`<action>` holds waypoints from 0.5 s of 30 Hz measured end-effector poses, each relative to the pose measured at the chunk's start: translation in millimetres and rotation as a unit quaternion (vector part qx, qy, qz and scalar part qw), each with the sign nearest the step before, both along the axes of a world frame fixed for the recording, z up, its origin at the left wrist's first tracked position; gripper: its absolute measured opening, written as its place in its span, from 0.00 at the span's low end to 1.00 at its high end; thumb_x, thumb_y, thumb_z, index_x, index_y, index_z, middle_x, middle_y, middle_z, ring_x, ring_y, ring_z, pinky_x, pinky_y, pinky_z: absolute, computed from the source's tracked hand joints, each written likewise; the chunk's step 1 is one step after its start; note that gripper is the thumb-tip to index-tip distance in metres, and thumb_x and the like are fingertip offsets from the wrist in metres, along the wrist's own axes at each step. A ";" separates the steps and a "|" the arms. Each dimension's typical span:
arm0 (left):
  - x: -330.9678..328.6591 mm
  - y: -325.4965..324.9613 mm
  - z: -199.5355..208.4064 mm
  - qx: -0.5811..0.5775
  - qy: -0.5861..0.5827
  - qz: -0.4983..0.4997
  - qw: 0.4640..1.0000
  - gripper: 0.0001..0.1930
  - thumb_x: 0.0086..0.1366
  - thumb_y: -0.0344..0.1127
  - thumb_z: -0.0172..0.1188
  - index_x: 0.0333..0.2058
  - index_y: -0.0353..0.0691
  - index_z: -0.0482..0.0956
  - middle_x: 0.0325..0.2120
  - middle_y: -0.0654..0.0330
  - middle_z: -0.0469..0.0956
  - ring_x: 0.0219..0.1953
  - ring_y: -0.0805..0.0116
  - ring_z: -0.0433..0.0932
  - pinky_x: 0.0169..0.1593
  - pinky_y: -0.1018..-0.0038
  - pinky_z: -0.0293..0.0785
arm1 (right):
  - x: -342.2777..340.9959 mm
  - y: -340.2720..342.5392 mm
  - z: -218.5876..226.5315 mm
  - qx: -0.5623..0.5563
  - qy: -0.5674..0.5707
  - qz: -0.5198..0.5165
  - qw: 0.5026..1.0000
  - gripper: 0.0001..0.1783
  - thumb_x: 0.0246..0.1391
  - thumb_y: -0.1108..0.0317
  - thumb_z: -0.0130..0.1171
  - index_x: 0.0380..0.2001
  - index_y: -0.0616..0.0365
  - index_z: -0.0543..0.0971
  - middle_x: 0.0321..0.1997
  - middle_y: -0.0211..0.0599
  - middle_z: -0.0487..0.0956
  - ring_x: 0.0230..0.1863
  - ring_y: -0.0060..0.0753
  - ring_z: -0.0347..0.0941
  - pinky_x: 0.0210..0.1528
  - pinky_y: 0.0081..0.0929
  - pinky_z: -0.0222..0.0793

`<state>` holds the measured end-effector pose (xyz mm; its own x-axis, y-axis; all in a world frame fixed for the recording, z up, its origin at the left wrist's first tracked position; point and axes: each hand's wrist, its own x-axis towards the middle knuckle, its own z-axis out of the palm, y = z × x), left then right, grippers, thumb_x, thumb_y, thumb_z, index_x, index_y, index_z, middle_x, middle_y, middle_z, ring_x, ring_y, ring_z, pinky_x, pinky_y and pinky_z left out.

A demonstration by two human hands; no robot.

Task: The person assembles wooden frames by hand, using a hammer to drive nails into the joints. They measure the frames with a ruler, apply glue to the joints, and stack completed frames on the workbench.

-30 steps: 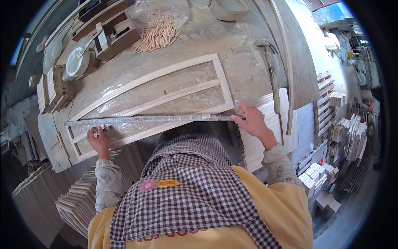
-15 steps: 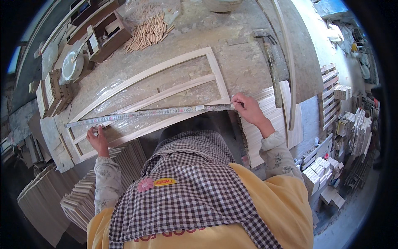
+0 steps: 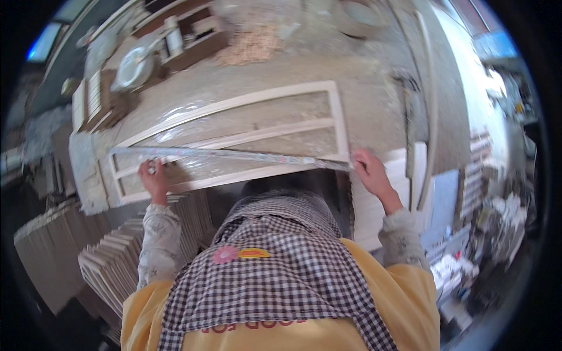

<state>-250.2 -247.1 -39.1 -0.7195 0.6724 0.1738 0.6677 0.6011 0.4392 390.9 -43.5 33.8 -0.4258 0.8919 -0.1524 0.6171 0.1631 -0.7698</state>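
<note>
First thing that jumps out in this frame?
A long metal ruler lies slantwise across a pale wooden frame on the dusty workbench, held down by the left hand near one end and the right hand at the other. Stacks of wooden slats stand lower left, below the bench edge.

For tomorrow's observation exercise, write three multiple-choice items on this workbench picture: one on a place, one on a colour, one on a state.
1. Where does the long ruler lie?
A. across the wooden frame
B. on the floor
C. upright against a wall

2. What colour is the checked apron?
A. red and green
B. dark brown and white
C. plain blue

3. How are the hands placed?
A. both in the air
B. both on one end
C. the left hand on one end of the ruler, the right hand on the other

Key: 1 A, the ruler spans the frame; 2 B, dark and white checks show; 3 C, each hand presses one end.
</note>
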 end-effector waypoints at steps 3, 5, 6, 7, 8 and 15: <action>-5.0 -12.9 -7.5 0.082 -0.079 0.096 0.989 0.29 0.66 0.50 0.67 0.54 0.31 0.77 0.48 0.50 0.77 0.53 0.56 0.74 0.60 0.63 0.69 | -10.4 4.1 19.9 0.056 -0.061 0.053 0.995 0.11 0.58 0.62 0.63 0.36 0.59 0.80 0.36 0.45 0.82 0.37 0.50 0.78 0.45 0.40 0.72; -6.1 -5.2 2.9 0.239 -0.352 0.191 0.884 0.23 0.73 0.48 0.59 0.56 0.37 0.74 0.47 0.59 0.77 0.46 0.70 0.77 0.48 0.71 0.76 | -9.2 5.8 25.7 0.059 -0.069 0.072 0.993 0.13 0.55 0.61 0.66 0.36 0.59 0.80 0.36 0.43 0.82 0.41 0.49 0.77 0.54 0.41 0.65; 8.6 10.9 16.8 0.290 -0.382 0.218 0.850 0.24 0.73 0.50 0.58 0.55 0.35 0.73 0.46 0.57 0.77 0.47 0.68 0.77 0.49 0.68 0.76 | -5.5 7.0 26.4 0.059 -0.072 0.066 0.993 0.12 0.55 0.62 0.66 0.36 0.59 0.80 0.36 0.42 0.82 0.42 0.49 0.76 0.55 0.41 0.65; 16.4 13.3 26.0 0.341 -0.410 0.246 0.809 0.25 0.74 0.51 0.57 0.54 0.34 0.73 0.45 0.54 0.77 0.48 0.66 0.78 0.50 0.64 0.76 | -2.7 12.4 30.6 0.057 -0.078 0.067 0.993 0.12 0.55 0.62 0.67 0.36 0.59 0.80 0.37 0.42 0.82 0.44 0.48 0.75 0.55 0.41 0.65; 9.6 1.2 27.5 0.361 -0.451 0.249 0.777 0.22 0.75 0.50 0.55 0.54 0.36 0.72 0.45 0.57 0.77 0.45 0.67 0.78 0.45 0.67 0.76 | -1.4 22.6 33.9 0.053 -0.089 0.084 0.991 0.11 0.55 0.64 0.67 0.35 0.59 0.80 0.38 0.41 0.81 0.46 0.47 0.73 0.55 0.41 0.65; 33.3 -36.3 41.9 0.491 -0.480 0.410 0.601 0.11 0.77 0.35 0.49 0.51 0.34 0.67 0.40 0.54 0.78 0.38 0.58 0.82 0.43 0.62 0.81 | 10.9 81.9 63.5 0.100 -0.109 0.137 0.979 0.09 0.51 0.70 0.66 0.32 0.59 0.77 0.35 0.39 0.77 0.46 0.45 0.68 0.54 0.40 0.64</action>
<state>-216.9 -283.3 2.8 -0.8245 -0.0638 -0.5622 -0.5195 -0.3085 0.7969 401.8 38.5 97.3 -0.6307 0.7695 -0.1004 0.6754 0.4806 -0.5594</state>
